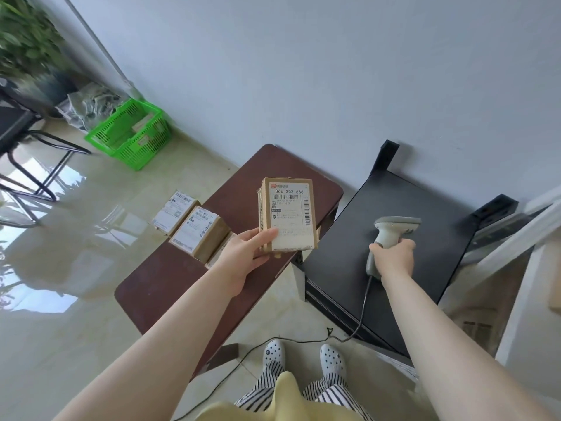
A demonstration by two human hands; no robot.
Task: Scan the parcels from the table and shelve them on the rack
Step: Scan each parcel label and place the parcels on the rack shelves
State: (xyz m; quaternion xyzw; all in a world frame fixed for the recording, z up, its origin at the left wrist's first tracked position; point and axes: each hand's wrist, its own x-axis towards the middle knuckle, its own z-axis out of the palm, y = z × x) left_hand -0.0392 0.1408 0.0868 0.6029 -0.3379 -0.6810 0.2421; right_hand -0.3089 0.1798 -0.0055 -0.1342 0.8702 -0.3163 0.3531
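Person is wearing pale yellow top (282,399) | black-and-white striped trousers (331,393) | white perforated clogs (332,358) with dark holes | both arms (194,314) are showing bare, no sleeves

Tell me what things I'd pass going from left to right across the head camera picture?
Green plastic basket on the floor → labelled cardboard parcels on the brown table → left hand → cardboard parcel it holds up → grey handheld barcode scanner, gripped by the right hand → white rack frame.
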